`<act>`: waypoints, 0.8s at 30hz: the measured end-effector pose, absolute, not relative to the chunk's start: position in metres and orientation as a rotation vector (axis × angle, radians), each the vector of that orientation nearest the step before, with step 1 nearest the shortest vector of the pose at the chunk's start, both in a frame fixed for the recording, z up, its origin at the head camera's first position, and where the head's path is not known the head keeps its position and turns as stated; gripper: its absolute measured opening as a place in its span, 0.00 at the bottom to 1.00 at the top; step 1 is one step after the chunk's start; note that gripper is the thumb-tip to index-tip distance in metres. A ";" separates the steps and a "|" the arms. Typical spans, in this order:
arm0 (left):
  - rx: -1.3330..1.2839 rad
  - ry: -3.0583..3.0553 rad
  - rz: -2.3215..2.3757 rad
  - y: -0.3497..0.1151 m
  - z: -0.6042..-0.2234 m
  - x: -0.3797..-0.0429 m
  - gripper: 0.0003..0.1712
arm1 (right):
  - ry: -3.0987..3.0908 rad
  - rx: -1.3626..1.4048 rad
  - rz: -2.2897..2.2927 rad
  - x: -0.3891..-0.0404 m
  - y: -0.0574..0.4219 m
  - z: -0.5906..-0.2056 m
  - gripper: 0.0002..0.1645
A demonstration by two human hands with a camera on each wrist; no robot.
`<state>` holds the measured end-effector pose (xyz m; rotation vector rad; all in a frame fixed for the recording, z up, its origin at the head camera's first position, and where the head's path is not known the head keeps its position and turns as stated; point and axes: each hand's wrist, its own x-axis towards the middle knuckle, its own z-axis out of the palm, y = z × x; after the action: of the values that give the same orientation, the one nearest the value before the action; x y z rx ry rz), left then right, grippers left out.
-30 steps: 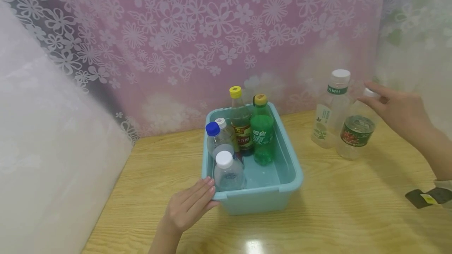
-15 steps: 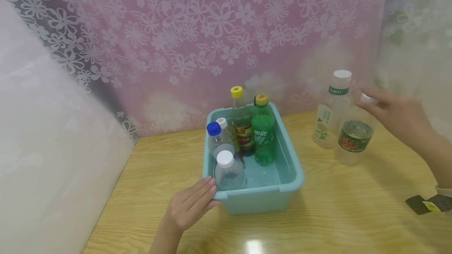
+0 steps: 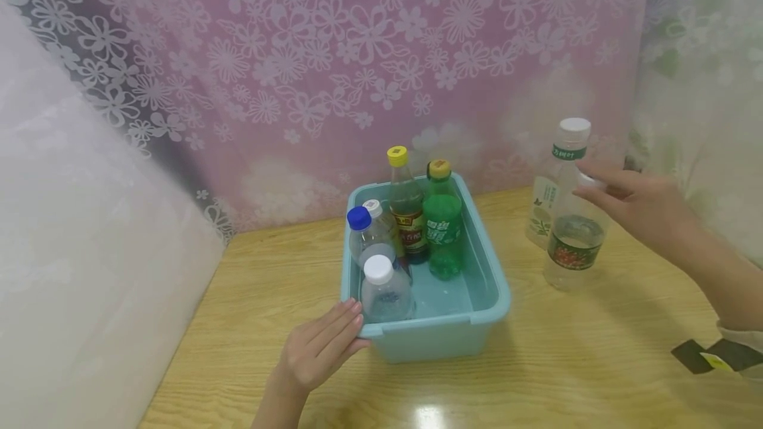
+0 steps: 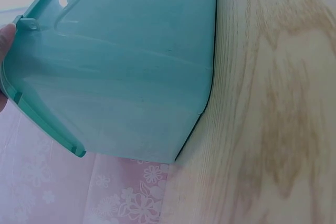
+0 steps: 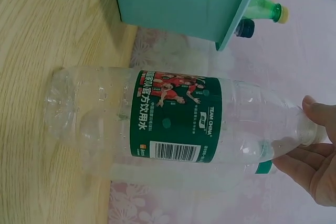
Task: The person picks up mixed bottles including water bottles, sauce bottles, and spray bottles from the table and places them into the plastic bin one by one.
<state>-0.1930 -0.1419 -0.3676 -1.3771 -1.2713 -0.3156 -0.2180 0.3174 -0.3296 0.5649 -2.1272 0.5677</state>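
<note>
My right hand (image 3: 650, 214) pinches a clear plastic water bottle (image 3: 574, 251) at its neck, just under the white cap. The bottle has a green label with red figures and is nearly upright; whether its base touches the table I cannot tell. Directly behind it is a taller clear bottle (image 3: 539, 210) with a white cap and a green neck band, partly hidden. My left hand (image 3: 318, 353) grips the near left corner of a light-blue plastic basin (image 3: 432, 343), fingers over the rim and thumb below it. In the left wrist view only fingertips show on the basin's rim.
Inside the basin stand a green soda bottle (image 3: 442, 220), a yellow-capped vinegar bottle (image 3: 408, 204), a blue-capped bottle (image 3: 365, 237) and white-capped clear bottles, one in the near left corner (image 3: 386, 296). The wooden table (image 3: 280, 270) meets a pink flowered curtain (image 3: 334, 71) behind.
My right hand has moved the water bottle left and nearer to me, so that it now overlaps the taller bottle in the head view. My left hand has stayed on the basin's rim.
</note>
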 end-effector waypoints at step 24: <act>-1.375 -1.271 -0.329 -0.141 -0.369 -0.194 0.14 | -1.970 0.677 0.490 -0.223 0.300 -0.313 0.37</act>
<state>-0.1940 -0.1415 -0.3692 -1.3750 -1.2715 -0.3294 -0.2227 0.3002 -0.3132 0.6766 -1.9696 0.4901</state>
